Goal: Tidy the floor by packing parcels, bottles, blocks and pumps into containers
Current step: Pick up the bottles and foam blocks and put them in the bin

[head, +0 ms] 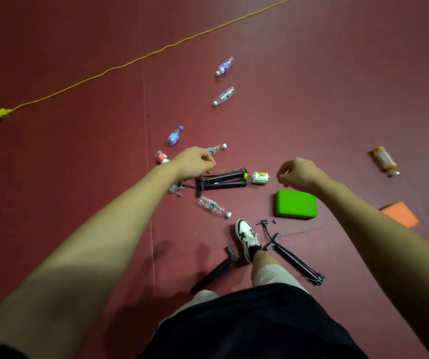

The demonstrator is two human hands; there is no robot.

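Note:
My left hand [195, 163] hangs with loosely curled fingers over the handle end of two black pumps [221, 180] lying side by side on the red floor; it holds nothing. To the right, above a green block [296, 204], my right hand [299, 174] is also loosely curled and empty. A small white-and-green bottle [260, 177] lies between the hands. Clear bottles lie near the pumps: one [214, 206] just below them, one [217, 149] behind my left hand. Another pump [214, 270] and a third [296, 260] lie beside my foot.
Several more bottles lie farther off, among them a blue one [175, 136], a red-labelled one [162, 157] and an orange one [385, 160] at the right. An orange block [400, 213] sits at the right edge. A yellow rope [130, 63] crosses the floor. My shoe [247, 237] stands between the near pumps.

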